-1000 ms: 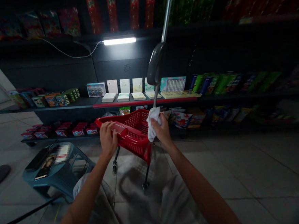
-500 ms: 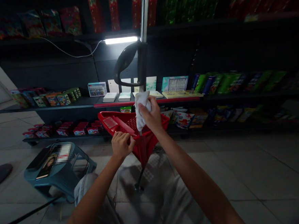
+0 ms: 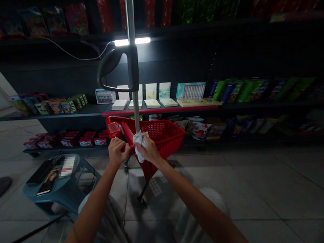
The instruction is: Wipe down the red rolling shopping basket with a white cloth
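A red wheeled shopping basket [image 3: 164, 134] stands on the tiled floor in front of me. A metal pole [image 3: 133, 64] with a dark loop handle [image 3: 111, 67] rises from its near end. My left hand [image 3: 117, 151] is closed on the basket's near rim. My right hand [image 3: 149, 152] grips a crumpled white cloth [image 3: 139, 143] wrapped round the base of the pole.
A blue plastic stool [image 3: 62, 180] with flat items on top stands at my left. Dark shelves [image 3: 89, 111] behind the basket carry boxes, booklets and packets. A lit tube lamp [image 3: 132, 41] hangs above. A dark cable [image 3: 22, 235] crosses the floor at lower left.
The basket has turned, and its pole and handle have swung left. My right hand with the cloth slid down the pole to its base. My left hand shifted along the rim.
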`<action>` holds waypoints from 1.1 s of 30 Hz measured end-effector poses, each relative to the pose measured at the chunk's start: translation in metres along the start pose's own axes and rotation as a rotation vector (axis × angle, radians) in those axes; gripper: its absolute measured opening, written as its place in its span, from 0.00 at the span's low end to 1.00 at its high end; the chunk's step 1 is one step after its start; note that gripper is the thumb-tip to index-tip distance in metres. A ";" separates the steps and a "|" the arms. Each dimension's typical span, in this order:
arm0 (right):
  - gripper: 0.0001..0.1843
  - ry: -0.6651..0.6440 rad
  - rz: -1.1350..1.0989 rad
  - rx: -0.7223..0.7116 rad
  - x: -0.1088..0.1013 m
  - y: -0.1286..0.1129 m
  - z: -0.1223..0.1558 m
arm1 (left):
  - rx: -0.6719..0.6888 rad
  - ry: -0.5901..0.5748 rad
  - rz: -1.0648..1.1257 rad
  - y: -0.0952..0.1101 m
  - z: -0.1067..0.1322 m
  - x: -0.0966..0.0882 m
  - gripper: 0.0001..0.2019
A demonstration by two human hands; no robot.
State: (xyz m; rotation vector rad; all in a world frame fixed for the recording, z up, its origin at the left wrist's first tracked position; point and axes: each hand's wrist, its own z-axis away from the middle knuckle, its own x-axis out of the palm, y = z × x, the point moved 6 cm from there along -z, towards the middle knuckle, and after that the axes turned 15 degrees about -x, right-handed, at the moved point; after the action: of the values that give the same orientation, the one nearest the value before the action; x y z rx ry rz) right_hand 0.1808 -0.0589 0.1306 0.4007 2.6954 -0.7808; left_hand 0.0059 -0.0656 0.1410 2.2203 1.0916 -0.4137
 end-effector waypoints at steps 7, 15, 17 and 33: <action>0.13 -0.168 0.161 0.006 0.004 0.047 0.020 | -0.174 0.213 0.130 -0.030 0.006 -0.006 0.12; 0.23 -0.347 0.502 0.215 -0.038 0.129 0.050 | -0.312 0.253 0.084 -0.063 -0.001 -0.008 0.12; 0.26 -0.370 0.576 0.267 -0.047 0.143 0.055 | -0.314 0.253 0.061 -0.069 -0.003 -0.009 0.12; 0.31 -0.302 0.730 0.423 -0.100 0.199 0.084 | -0.513 0.278 0.037 -0.110 -0.005 -0.003 0.23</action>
State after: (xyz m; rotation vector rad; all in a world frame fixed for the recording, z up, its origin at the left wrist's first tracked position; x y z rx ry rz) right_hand 0.3591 0.0386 0.0062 1.1677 1.8708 -1.0503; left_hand -0.0829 -0.0136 0.1032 1.8626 1.1411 0.1864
